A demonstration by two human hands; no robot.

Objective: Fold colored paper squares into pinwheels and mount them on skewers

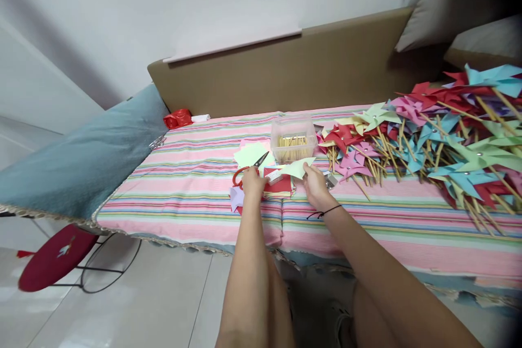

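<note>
My right hand [314, 184] is closed on a pale green piece of paper [297, 168], pinching it by its right end. To the left, my left hand [253, 180] lies over the handles of red-handled scissors [237, 175], whose dark blades point up and to the right; its fingers are partly hidden. Pale green paper sheets [249, 154] lie under the blades. Between my hands are red paper [284, 185] and a small white object [274, 176]. Lilac paper [235, 198] is below my left hand. A clear plastic box [293, 141] with thin sticks stands behind.
Many finished paper pinwheels [411, 136] on sticks cover the right side of the striped cloth [183, 190]. A red plastic bag [178, 118] lies at the back left. A red stool [59, 258] stands on the floor at left.
</note>
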